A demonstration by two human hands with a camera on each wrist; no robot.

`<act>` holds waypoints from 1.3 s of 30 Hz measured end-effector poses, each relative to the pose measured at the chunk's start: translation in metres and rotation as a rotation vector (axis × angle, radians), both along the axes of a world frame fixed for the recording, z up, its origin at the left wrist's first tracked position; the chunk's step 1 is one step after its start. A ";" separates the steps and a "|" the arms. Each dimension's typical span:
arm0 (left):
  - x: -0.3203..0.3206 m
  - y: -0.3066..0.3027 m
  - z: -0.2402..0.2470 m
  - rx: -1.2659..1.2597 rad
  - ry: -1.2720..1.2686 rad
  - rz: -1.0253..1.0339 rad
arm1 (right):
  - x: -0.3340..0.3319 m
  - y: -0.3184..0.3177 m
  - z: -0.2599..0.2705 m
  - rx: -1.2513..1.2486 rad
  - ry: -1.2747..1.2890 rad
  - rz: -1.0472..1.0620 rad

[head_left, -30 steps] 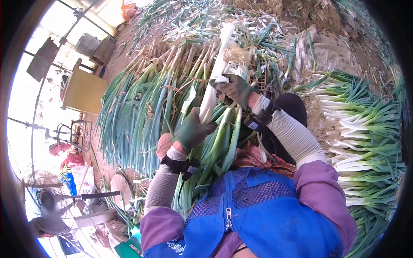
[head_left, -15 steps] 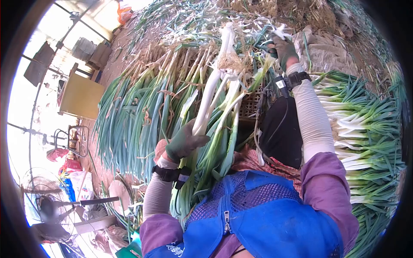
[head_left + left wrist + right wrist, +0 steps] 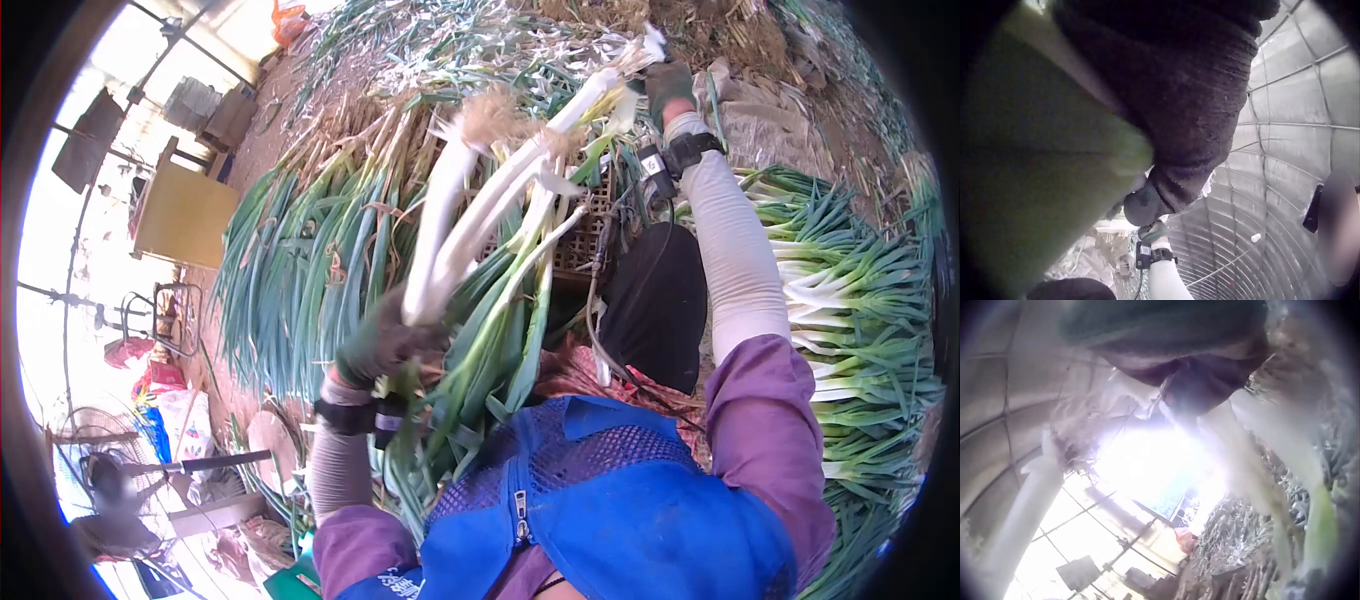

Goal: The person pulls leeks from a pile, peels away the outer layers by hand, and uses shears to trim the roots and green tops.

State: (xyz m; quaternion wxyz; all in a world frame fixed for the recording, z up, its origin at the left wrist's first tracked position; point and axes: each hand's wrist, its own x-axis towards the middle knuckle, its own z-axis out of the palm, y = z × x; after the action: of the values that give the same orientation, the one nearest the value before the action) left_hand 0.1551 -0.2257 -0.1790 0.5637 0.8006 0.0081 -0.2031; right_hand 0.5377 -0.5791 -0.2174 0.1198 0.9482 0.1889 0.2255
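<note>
Left hand (image 3: 385,345): gloved, image blurred; fingers curled round at least 2 leeks (image 3: 436,215), low on the white shafts. This grip appears chosen to leave the root ends free, angled away from the body. Right hand (image 3: 668,88): extended beyond the roots (image 3: 490,115), fingers bent, pinching a pale strip (image 3: 653,45); exact fingertip contact cannot be confirmed. Shafts smooth, cylindrical; roots fibrous, tangled, brown. Right row (image 3: 835,300): white ends face inward, presumably for alignment. Crate (image 3: 597,215): rigid lattice, square openings, just beside the dark-clothed knee (image 3: 655,300).
</note>
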 end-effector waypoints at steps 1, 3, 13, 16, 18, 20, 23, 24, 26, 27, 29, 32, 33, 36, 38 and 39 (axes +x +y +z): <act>0.000 0.009 0.008 0.052 -0.064 -0.033 | 0.009 -0.012 -0.005 0.051 -0.027 -0.001; -0.013 0.033 0.022 0.173 -0.144 0.048 | 0.030 -0.044 -0.012 0.441 -0.004 -0.119; -0.113 0.187 0.103 -0.200 -0.506 0.986 | -0.071 -0.023 -0.134 -0.044 0.964 1.086; -0.122 0.191 0.105 -0.198 -0.523 0.833 | -0.101 0.082 -0.032 0.014 1.008 0.479; -0.112 0.172 0.115 -0.304 -0.493 0.688 | -0.068 0.112 0.020 0.284 0.411 0.496; -0.106 0.164 0.122 -0.374 -0.457 0.686 | -0.030 0.134 0.067 0.698 -0.210 0.472; -0.097 0.151 0.133 -0.402 -0.535 0.540 | -0.067 0.208 0.063 0.465 0.183 1.048; -0.095 0.150 0.137 -0.412 -0.535 0.550 | -0.143 0.226 0.069 0.530 0.398 1.126; -0.091 0.148 0.142 -0.481 -0.577 0.487 | -0.239 0.256 0.041 0.414 0.657 1.281; -0.090 0.150 0.147 -0.510 -0.600 0.456 | -0.271 0.273 0.015 0.121 0.711 1.246; -0.109 0.185 0.167 0.068 -0.647 0.545 | -0.310 0.273 -0.035 0.177 1.010 1.274; -0.127 0.180 0.200 1.064 -0.806 0.479 | -0.334 0.250 -0.072 0.051 0.924 1.163; -0.131 0.195 0.212 0.929 -0.709 0.762 | -0.333 0.243 -0.087 0.044 0.852 1.154; -0.146 0.224 0.231 1.154 -0.717 0.952 | -0.303 0.229 -0.107 -0.162 0.835 0.826; -0.157 0.248 0.226 1.592 -0.795 0.543 | -0.274 0.223 -0.093 -0.266 0.780 0.765; -0.151 0.236 0.215 1.479 -0.722 0.602 | -0.268 0.220 -0.085 -0.223 0.729 0.767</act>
State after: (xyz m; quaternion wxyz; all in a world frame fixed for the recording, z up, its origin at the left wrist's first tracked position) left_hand 0.0045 0.0099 0.0363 -0.1022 0.9401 0.1696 0.2773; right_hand 0.2694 -0.3594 -0.3023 0.0553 0.8094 0.5738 -0.1120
